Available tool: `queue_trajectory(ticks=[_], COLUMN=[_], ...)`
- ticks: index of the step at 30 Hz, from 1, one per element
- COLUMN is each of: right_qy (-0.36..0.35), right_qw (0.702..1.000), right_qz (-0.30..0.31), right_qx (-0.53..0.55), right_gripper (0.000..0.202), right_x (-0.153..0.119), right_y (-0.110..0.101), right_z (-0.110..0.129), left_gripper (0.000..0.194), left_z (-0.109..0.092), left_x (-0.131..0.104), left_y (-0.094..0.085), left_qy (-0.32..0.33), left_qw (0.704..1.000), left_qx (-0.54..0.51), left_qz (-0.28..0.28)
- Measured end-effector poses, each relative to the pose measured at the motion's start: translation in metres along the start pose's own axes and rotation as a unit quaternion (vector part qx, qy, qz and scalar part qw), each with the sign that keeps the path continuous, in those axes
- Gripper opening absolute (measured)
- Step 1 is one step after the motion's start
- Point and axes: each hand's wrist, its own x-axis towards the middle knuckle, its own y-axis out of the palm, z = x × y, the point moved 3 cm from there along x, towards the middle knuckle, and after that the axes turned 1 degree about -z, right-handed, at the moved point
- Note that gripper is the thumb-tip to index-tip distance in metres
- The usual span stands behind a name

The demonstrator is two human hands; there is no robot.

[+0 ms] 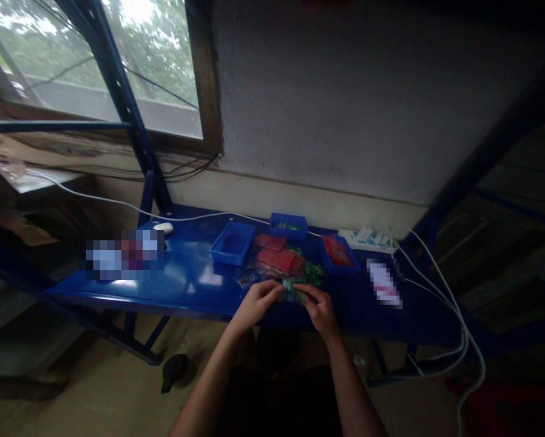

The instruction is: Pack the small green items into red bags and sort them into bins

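Note:
Between both hands, at the table's front edge, is a small green plastic packet (292,292). My left hand (260,302) pinches its left side with thumb and fingers. Its right side is gripped by my right hand (318,306). Just beyond the hands lies a pile of flat red packets (279,260), with more green packets (315,274) on its right. Some clear packets (248,278) lie left of the pile. What the packets contain is too small to tell.
A blue tray (216,250) stands left of the pile. Behind it, another blue tray (277,232) holds green items; a third blue tray (353,262) holds red packets. A white power strip (370,243) and cables lie at the back right. A white mouse-like object (164,228) is at left.

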Motion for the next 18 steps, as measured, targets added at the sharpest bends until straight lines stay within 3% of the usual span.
queue_trajectory(ticks=[18], right_qy=[0.033], right_qw=[0.999], right_qz=[-0.04], right_qx=[-0.009], right_gripper=[0.024], right_x=[-0.0001], right_y=[0.0004], right_z=[-0.0047], left_gripper=[0.028], left_z=[0.0], left_x=[0.0003], left_y=[0.0023], left_qy=[-0.007], left_qw=[0.999], left_qx=[-0.051], left_qz=[-0.012])
